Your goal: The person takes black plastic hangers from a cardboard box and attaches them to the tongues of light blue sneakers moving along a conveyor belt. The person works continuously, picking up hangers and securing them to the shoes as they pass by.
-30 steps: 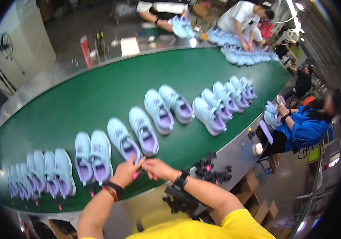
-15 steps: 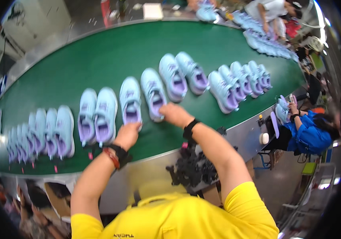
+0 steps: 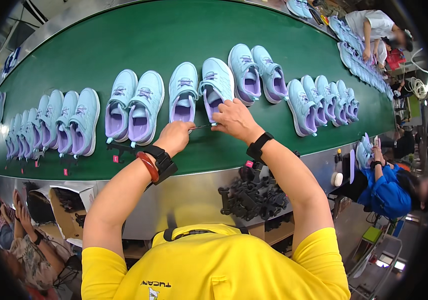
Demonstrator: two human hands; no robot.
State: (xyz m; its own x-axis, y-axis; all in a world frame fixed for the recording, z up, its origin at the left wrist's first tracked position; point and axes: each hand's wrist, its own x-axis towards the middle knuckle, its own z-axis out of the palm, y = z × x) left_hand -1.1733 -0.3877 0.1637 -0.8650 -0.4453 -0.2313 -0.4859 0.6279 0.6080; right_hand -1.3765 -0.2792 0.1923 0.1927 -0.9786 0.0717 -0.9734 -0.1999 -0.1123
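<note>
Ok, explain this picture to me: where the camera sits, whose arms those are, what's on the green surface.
The camera sits on a person's head and looks down, so the picture bends at its rim. The two arms from below are that person's own. The left hand and right hand meet at the heel of one shoe, with a thin dark strand between them. The green belt carries rows of pale blue shoes with lilac linings, set in pairs. Black pieces hang at the belt's metal edge. Other people work at the sides.
</note>
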